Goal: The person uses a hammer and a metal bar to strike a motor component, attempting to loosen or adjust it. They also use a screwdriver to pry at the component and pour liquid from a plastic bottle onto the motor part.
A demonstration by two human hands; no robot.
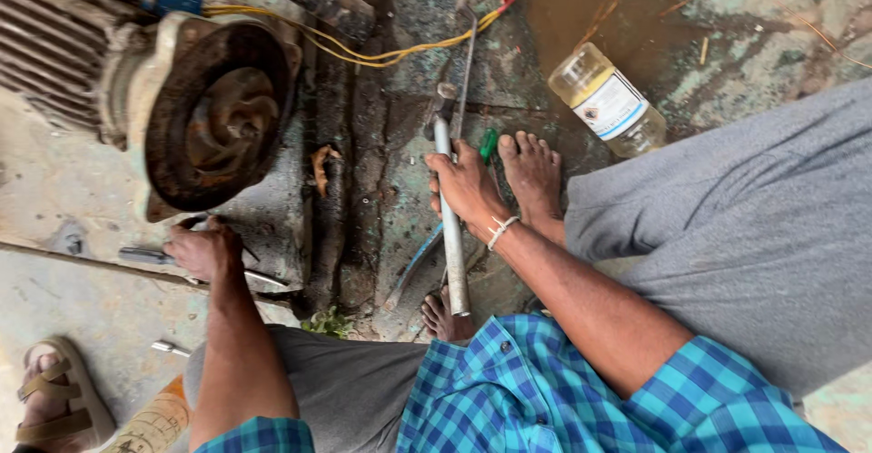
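Seen from the head camera, the right hand (465, 190) sits at the centre of the frame with its fingers wrapped around a long grey metal pipe (451, 235), which runs from a dark fitting near the upper middle down to a bare foot at the lower centre. The left hand (204, 249) is at the left of centre, fingers curled down over a slim metal tool (145, 256) lying on the concrete floor (54, 181); whether it truly grips that tool or only presses on it cannot be told. Just above this hand, in the upper left, a rusty pump housing (218, 113) lies open, its worn impeller showing inside the round casing, with a ribbed motor body behind it. Yellow wires (400, 49) trail from the motor across the top of the frame. To the upper right of the pipe lies a clear plastic bottle (607, 99) on its side, white-labelled, holding a yellowish liquid that fills part of it. A second bare foot (531, 173) rests just right of the right hand, near a green-handled tool. A sandalled foot (54, 398) of another person shows at the lower left corner.
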